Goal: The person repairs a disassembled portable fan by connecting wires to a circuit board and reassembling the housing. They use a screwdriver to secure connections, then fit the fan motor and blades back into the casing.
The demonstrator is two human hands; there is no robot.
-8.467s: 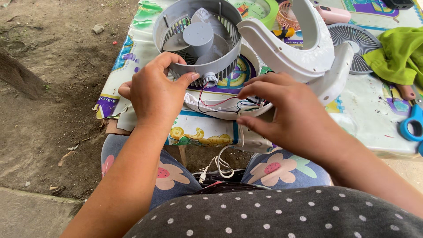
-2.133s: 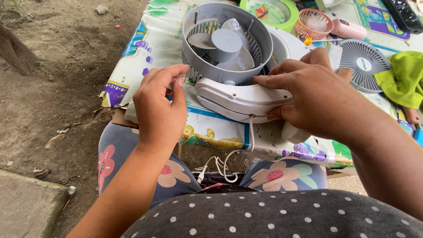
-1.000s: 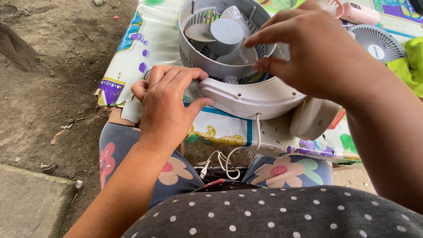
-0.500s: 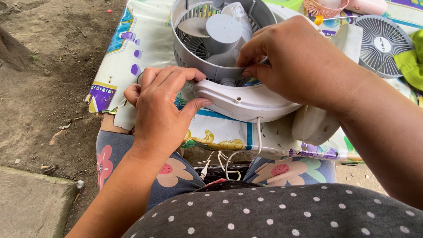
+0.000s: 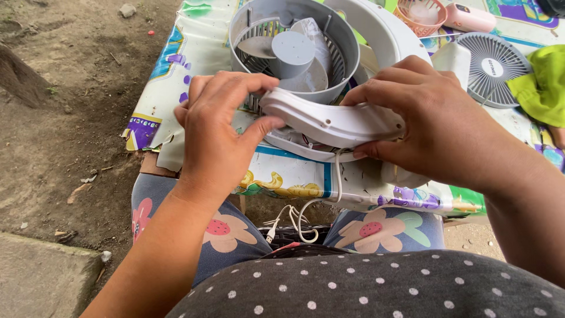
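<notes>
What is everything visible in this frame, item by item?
white fan housing: one, white, held over the table's near edge
grey fan cage: one, grey, blades inside, behind the housing
white wires: a few, hanging below the table edge
round grille: one, grey-white, right side
green cloth: one, far right
pink handheld fan: one, top right
patterned table cover: one, multicoloured
left hand: gripping the housing's left end
right hand: gripping its right end
</notes>
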